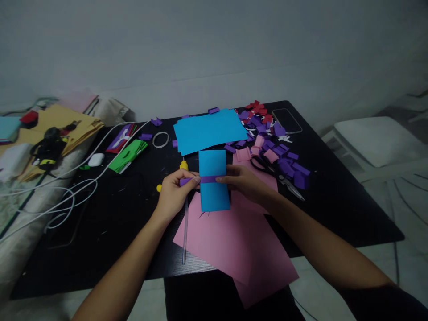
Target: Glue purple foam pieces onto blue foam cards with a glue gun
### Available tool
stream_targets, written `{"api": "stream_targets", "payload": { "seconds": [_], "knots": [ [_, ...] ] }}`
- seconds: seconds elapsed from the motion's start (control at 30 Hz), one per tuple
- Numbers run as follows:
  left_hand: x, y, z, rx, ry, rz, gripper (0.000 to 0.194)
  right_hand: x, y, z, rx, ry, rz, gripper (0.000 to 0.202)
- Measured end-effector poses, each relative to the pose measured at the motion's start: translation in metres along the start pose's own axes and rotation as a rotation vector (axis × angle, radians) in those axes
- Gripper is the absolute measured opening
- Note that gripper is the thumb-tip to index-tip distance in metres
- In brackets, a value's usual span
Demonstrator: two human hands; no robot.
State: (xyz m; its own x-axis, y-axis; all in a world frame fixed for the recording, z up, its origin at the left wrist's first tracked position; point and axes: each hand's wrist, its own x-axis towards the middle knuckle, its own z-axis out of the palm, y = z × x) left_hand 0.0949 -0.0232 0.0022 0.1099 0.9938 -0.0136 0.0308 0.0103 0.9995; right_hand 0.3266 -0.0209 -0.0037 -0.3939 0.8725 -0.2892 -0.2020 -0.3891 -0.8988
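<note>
A folded blue paper [213, 198] is held up between my two hands, above pink sheets. Across its middle runs a purple paper strip [209, 179]. My left hand [174, 189] pinches the strip's free end at the paper's left edge. On the other side my right hand [245, 180] grips the blue paper, its thumb pressed on the strip and its fingers behind. Below lie the pink sheets [227, 245], partly over the table's front edge. A screwdriver [184, 232] with a yellow handle lies under my left hand.
Blue sheets [210, 131] lie behind my hands. Black-handled scissors [290, 187] rest among purple and red paper scraps [264, 127] at right. A tape ring [161, 140], a green paper bundle [129, 156] and white cables [72, 191] are at left. A white stool [364, 138] stands right.
</note>
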Motion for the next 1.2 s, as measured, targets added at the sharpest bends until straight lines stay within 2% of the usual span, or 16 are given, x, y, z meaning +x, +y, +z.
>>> {"api": "stream_targets", "payload": {
  "seconds": [0.3, 0.47, 0.67, 0.9, 1.2],
  "knots": [
    [-0.0006, -0.0048, 0.0012, -0.001, -0.01, 0.008, 0.018, 0.0025, 0.0093, 0.0046, 0.048, 0.018, -0.077, 0.053],
    [-0.0009, -0.0044, 0.0004, 0.011, -0.023, -0.063, 0.033, 0.0009, 0.0096, 0.0069, 0.025, 0.034, -0.115, 0.053],
    [-0.0004, -0.0014, -0.0015, 0.141, -0.015, -0.056, 0.028, -0.0023, 0.0038, 0.008, -0.017, 0.02, -0.084, 0.054],
    [0.002, -0.0037, -0.0045, 0.105, 0.021, -0.041, 0.027, -0.001, 0.0043, 0.0045, -0.022, -0.008, -0.007, 0.053],
    [0.003, -0.0047, -0.001, 0.128, 0.02, -0.034, 0.033, 0.0026, 0.0105, 0.0059, -0.001, 0.011, -0.01, 0.044]
  ]
}}
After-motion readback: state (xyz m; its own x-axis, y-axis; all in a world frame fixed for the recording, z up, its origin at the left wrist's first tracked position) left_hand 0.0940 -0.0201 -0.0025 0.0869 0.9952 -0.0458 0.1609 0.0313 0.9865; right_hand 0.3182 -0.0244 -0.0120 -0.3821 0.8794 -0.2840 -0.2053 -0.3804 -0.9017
